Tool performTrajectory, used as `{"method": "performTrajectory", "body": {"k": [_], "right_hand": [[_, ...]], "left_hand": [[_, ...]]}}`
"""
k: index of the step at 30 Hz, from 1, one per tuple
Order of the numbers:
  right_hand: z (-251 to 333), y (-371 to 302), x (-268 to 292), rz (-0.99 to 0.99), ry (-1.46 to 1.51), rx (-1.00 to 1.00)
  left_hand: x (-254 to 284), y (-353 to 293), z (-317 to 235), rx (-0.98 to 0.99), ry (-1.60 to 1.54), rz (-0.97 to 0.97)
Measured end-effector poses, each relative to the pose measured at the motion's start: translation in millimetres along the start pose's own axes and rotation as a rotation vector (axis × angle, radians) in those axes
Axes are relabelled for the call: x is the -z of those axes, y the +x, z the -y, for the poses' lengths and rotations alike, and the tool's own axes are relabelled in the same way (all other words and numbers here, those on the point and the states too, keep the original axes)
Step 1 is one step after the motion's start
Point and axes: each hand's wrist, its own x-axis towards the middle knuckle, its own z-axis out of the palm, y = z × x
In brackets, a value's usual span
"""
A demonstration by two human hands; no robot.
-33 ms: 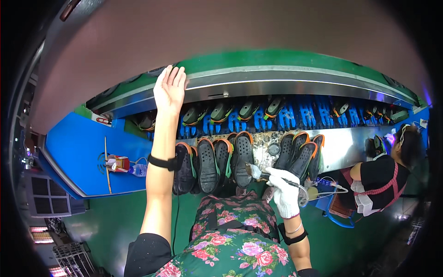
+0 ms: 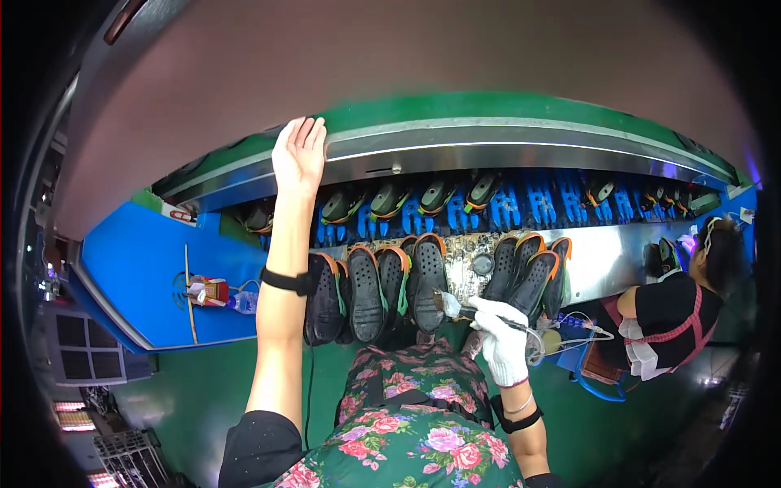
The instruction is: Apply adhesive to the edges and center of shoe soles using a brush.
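My left hand is bare and stretched far up, its flat palm and straight fingers resting on the steel edge of the upper rail; a black band circles that wrist. My right hand wears a white glove and is closed on a small brush, whose bristle end points left just below a row of black shoe soles with orange and green rims. More such soles lean to the right of the brush on the steel bench.
Blue holders behind the bench carry several dark shoes. On the blue table at the left lie a red container, a small bottle and a thin stick. A co-worker in black sits at the right. The floor is green.
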Motion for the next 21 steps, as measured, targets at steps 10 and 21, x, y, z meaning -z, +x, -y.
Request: {"method": "performTrajectory", "body": {"k": [10, 21], "right_hand": [[12, -1, -3, -0.029, 0.149, -0.012], [46, -15, 17, -0.117, 0.256, 0.056]], "left_hand": [[-96, 61, 112, -0.434, 1.336, 0.131], [15, -95, -14, -0.304, 0.433, 0.012]]}}
